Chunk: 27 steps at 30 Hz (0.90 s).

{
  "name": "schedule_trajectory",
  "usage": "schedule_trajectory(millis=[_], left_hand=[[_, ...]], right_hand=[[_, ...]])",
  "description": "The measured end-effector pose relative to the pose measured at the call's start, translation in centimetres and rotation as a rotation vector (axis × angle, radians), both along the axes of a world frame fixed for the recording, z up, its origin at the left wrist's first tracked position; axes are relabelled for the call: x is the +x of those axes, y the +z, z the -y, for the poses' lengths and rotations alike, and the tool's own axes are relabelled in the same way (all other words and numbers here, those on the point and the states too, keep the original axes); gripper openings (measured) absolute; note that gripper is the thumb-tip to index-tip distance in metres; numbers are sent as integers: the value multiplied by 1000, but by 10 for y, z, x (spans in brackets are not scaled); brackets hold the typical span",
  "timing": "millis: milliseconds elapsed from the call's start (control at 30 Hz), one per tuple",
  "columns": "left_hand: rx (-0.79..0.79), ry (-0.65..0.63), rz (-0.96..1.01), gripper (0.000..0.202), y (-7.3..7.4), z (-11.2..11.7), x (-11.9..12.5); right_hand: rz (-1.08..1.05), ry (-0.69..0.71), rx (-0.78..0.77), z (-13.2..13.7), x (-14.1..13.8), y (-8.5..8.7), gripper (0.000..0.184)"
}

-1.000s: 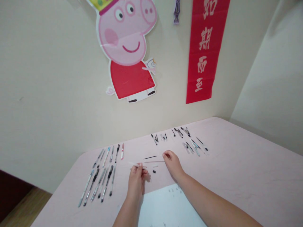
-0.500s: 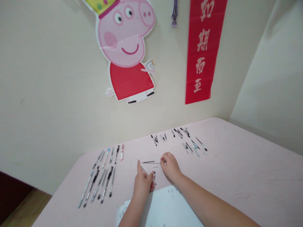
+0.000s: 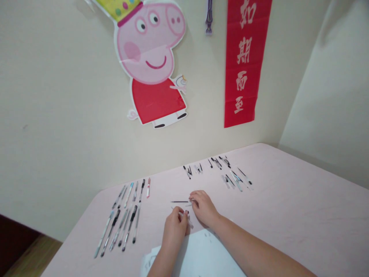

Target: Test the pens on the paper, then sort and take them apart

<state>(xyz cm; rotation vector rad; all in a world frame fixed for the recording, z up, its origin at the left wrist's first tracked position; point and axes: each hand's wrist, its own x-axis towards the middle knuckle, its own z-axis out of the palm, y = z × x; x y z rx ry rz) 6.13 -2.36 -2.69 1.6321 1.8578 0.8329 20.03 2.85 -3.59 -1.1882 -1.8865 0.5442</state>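
My left hand (image 3: 175, 225) is closed around a pale, clear pen barrel (image 3: 190, 223), which slants out past the thumb. A small black piece shows by that thumb. My right hand (image 3: 203, 207) has its fingers pinched together at the right end of a thin dark pen refill (image 3: 179, 201), which points left just above the table. Close beneath those fingertips is a small clear piece (image 3: 188, 205), partly hidden. Both hands are near each other at the middle of the table, above a stack of white paper (image 3: 207, 256).
Two rows of whole pens (image 3: 121, 227) lie on the left of the pink table (image 3: 288, 215). At the back right are several groups of pen parts (image 3: 236, 181). Behind the table rises a wall with a pig cutout (image 3: 158, 100) and a red banner (image 3: 240, 88).
My left hand's index finger has curled in from pointing along the barrel. My right hand has shifted left and slightly down, bringing its fingertips to the dark refill's end.
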Motion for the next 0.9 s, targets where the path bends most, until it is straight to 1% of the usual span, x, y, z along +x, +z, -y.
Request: schedule_trajectory(millis=[133, 267, 400, 467, 533, 700, 900], left_hand=[[-11, -17, 4, 19, -1, 0, -2], [6, -17, 34, 15, -4, -1, -3], [47, 69, 85, 5, -8, -1, -4], [63, 94, 113, 9, -8, -1, -3], [71, 76, 140, 10, -7, 0, -2], [82, 28, 189, 10, -5, 0, 0], [82, 54, 204, 8, -11, -2, -2]], right_hand=[[-10, 8, -15, 1, -1, 1, 30], [-18, 8, -3, 0, -1, -1, 31], [-6, 26, -7, 0, -2, -1, 29], [7, 58, -2, 1, -2, 0, 26], [30, 104, 3, 3, -4, 2, 25], [84, 199, 0, 9, -6, 8, 28], [94, 217, 23, 12, -6, 10, 31]])
